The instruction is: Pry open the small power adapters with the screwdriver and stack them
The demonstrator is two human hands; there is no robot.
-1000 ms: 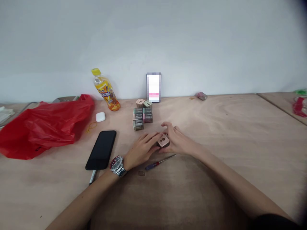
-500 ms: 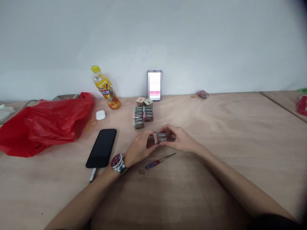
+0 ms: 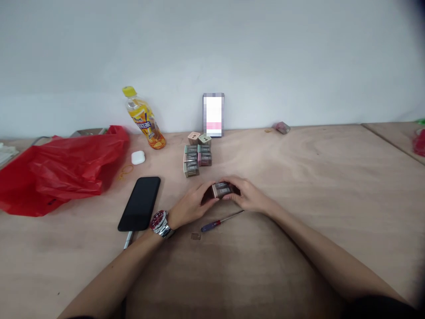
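Observation:
Between both hands is a small pencil sharpener with a pale pink end and a dark see-through body. My left hand grips its pink end with thumb and fingers. Around the other end, the fingers of my right hand are closed and hide part of it. Just below the hands lies a screwdriver with a purple and red handle. A small flat brownish piece is near the handle. Beyond my left hand, several similar sharpeners lie in a cluster, with two standing sharpeners showing holes in their tops.
At left are a red plastic bag, a black phone with a cable, a white earbud case and a drink bottle. A lit phone leans on the wall. A small pinkish object lies at the back right.
Both hands still hold the pencil sharpener. My right hand's fingers have shifted over its far side, and more of its dark body shows. The camera view has moved slightly.

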